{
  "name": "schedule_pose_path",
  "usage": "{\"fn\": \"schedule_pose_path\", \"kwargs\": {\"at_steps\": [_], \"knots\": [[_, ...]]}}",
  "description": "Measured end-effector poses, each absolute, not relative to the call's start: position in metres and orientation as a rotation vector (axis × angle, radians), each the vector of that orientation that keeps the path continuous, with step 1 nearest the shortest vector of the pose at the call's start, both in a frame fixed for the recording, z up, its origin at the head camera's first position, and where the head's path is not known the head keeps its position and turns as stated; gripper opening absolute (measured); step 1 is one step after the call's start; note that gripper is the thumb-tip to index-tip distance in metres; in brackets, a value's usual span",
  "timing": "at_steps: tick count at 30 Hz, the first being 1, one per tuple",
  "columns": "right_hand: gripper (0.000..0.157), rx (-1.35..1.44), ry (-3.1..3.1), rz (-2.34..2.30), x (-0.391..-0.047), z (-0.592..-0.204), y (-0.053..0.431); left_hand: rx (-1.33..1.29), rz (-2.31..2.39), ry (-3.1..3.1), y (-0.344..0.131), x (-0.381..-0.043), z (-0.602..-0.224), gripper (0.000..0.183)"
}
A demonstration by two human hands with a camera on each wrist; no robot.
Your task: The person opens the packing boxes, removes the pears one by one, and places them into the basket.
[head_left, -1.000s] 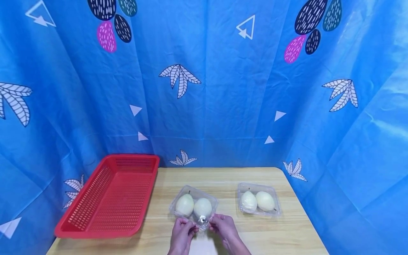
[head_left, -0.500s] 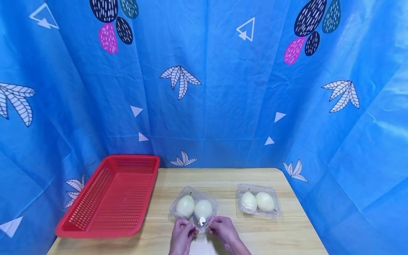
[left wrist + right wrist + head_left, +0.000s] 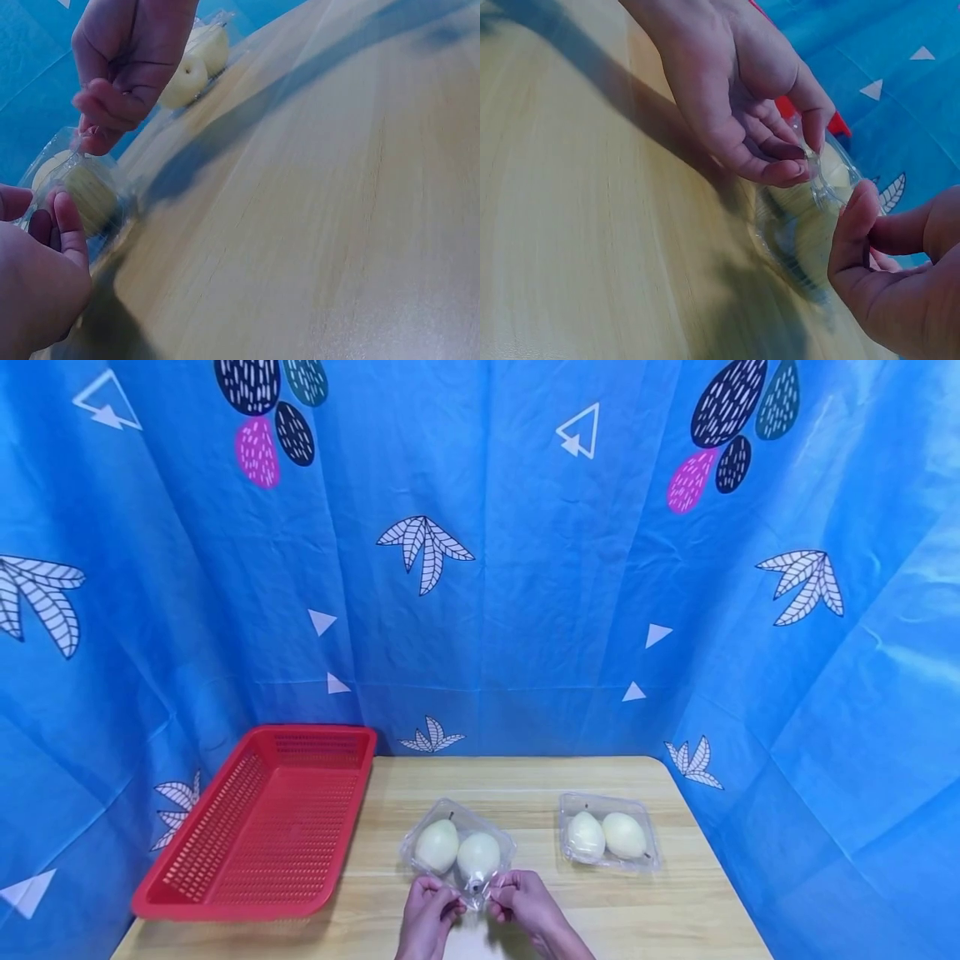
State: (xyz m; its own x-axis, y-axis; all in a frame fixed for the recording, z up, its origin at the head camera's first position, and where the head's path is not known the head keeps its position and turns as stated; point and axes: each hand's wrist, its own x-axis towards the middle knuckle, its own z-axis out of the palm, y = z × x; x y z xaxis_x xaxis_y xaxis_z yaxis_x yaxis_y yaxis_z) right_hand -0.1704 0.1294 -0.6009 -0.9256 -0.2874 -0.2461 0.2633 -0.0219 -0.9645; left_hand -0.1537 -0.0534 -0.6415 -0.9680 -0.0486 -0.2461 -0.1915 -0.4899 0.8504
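A clear plastic clamshell box (image 3: 486, 821) lies at the middle of the table, turned with one corner toward me. Inside are two pale pears (image 3: 437, 845), side by side. My left hand (image 3: 429, 917) pinches the box's near edge between thumb and fingers, left of that corner. On the other side of the corner, my right hand (image 3: 531, 906) pinches the edge too. In the right wrist view the thin plastic rim (image 3: 821, 187) runs between the fingertips of both hands. The left wrist view shows the pears (image 3: 90, 196) behind the plastic, right by the fingers.
To the right stands a second clear box (image 3: 647, 814) with two more pears (image 3: 625, 835). A red slotted plastic basket (image 3: 281, 835) sits on the left side. The light wooden table (image 3: 637, 918) ends at a blue patterned curtain (image 3: 525, 635) around the back and sides.
Both hands keep hold of the box's near corner; the right hand's fingers have shifted slightly toward me. The head view has tilted a little. The basket and second box stay put.
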Motion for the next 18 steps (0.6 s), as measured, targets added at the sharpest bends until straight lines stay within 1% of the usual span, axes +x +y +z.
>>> {"fn": "schedule_pose_path", "kwargs": {"at_steps": [9,18], "knots": [[0.012,-0.026,1.915,-1.976,-0.1677,-0.5995,0.1323,-0.333,2.633,1.530,-0.0517,-0.1542,-0.6433,0.028],[0.008,-0.030,1.960,-1.961,-0.1662,-0.5963,0.1322,-0.324,2.631,1.500,-0.0504,-0.1521,-0.6421,0.027]]}}
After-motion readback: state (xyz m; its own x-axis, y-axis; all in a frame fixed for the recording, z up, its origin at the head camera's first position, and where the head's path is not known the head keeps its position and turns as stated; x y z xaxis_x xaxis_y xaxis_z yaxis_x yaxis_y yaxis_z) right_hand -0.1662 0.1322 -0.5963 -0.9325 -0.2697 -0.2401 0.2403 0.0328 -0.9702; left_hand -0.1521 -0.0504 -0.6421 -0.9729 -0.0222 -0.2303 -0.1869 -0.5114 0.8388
